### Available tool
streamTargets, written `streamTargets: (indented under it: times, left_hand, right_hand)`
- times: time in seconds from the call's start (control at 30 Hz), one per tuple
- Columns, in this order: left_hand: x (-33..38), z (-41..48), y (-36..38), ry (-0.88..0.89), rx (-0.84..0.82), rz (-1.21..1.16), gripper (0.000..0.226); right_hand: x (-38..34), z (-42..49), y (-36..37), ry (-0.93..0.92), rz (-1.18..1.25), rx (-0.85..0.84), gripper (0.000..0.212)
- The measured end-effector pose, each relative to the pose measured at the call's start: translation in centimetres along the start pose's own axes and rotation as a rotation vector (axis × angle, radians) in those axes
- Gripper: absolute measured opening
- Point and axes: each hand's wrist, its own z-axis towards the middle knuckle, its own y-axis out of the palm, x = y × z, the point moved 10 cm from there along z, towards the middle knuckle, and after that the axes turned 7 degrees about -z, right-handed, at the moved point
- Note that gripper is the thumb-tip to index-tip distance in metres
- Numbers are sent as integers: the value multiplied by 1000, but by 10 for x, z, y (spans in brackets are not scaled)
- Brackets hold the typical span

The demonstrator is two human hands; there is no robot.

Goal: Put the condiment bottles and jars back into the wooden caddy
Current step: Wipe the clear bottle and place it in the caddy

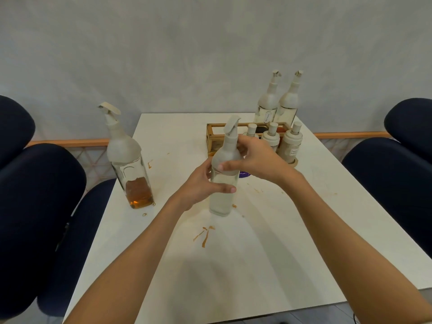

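While both hands are wrapped round the clear bottle (pixel 223 183) mid-table — left hand (pixel 201 185) closed on the glass body, right hand (pixel 254 160) closed on the frosted shoulder — I'd keep it upright and carry it to the empty left end of the wooden caddy (pixel 211 139) near the far right corner. Lower it straight — the amber bottle (pixel 131 169) by the left edge waits.

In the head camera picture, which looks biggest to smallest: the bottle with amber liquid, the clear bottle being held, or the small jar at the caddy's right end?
1. Amber bottle and held clear bottle: alike in size, both near the camera, so unranked.
2. Small jar: clearly smallest, though it stands farther away.
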Motion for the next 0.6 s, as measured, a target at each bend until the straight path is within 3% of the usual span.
streamTargets:
  times: [0.07, 0.23, 0.43, 0.6]
  left_hand:
    - [0, 0, 0, 0, -2, -2, 89]
    - [-2, 1, -1, -8, 13, 4, 90]
    - [-2, 1, 0, 2, 4, 6, 86]
    - [-2, 1, -1, 0, 5, -4, 83]
  right_hand:
    - [-1, 0, -3, 2, -43, 2, 58]
    - [4, 1, 5, 13, 38, -177, 58]
    - [3, 2, -2, 6, -140, 36, 63]
    - [4, -1, 2, 40, -15, -75, 63]
